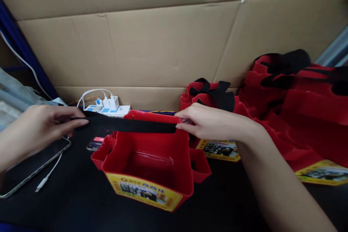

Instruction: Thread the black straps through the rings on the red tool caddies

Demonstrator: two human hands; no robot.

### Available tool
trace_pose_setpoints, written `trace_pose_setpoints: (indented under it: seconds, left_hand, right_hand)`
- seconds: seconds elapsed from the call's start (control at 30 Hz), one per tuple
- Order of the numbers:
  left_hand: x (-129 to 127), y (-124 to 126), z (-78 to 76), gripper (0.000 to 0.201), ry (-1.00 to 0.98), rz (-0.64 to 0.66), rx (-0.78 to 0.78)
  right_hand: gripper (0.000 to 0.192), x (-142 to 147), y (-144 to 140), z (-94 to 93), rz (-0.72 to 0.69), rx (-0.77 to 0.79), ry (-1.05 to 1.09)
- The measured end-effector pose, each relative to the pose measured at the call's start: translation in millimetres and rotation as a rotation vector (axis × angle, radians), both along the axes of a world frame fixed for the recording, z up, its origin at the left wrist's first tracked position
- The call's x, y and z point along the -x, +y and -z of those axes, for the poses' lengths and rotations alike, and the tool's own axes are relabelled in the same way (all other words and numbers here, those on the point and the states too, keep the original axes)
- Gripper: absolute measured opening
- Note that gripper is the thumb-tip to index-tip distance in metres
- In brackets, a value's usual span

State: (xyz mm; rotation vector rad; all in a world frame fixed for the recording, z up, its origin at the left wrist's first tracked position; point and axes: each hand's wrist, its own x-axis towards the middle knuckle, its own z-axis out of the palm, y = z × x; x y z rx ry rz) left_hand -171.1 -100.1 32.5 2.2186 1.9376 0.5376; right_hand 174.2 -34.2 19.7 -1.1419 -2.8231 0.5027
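Observation:
A red plastic box [152, 174] with an open top and a yellow printed label stands on the black tabletop, with small red loops sticking out at its sides. Across its back rim a black strap [136, 125] is stretched. My left hand [51, 127], left of the box, pinches one end of the strap between thumb and fingers. Close to the box's back right corner, my right hand [199, 119] is closed on the strap's other end. Whether the strap passes through a slot there is hidden by my fingers.
More red boxes with black straps [217, 94] stand on the right. Behind are a power strip [119, 110] with white chargers and a cardboard wall [163, 50]. On the left lie a white cable plug [42, 184], a clear-edged device [35, 174] and a phone [95, 143].

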Motion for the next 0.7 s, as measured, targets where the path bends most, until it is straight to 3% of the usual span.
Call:
trace_pose_setpoints:
  seconds: [0.1,0.2,0.33,0.4,0.47,0.57,0.63,0.7]
  left_hand:
    - [30.2,2.4,11.8,0.020,0.021,-0.231,0.056]
    - [44.2,7.3,30.6,0.022,-0.178,-0.179,0.195]
    - [41.7,0.5,42.7,0.032,-0.369,-0.328,0.224]
    - [31.7,-10.1,43.8,0.036,-0.460,-0.384,0.356]
    - [16.4,-21.1,48.0,0.044,-0.673,-0.350,0.608]
    - [-10.7,-27.0,64.6,0.053,-1.145,-0.261,0.989]
    - [-25.7,-19.7,78.0,0.046,-1.430,-0.281,1.058]
    - [-35.0,-4.0,86.9,0.036,-1.614,-0.327,0.964]
  right_hand:
    - [0.030,-0.5,1.1,1.2,-0.008,-0.004,0.009]
    - [0.029,-0.2,1.3,1.7,0.000,0.017,0.010]
    - [0.027,1.2,-0.4,-0.3,0.010,0.026,-0.002]
    - [0.025,1.9,-1.4,-1.8,0.005,0.022,-0.003]
    - [0.025,2.2,-1.9,-2.9,0.003,0.023,-0.001]
    - [0.025,2.0,-2.1,-3.2,0.001,0.035,0.011]
    - [0.025,1.6,-2.2,-2.9,-0.003,0.045,0.019]
    - [0.025,1.3,-2.4,-2.6,-0.008,0.047,0.027]
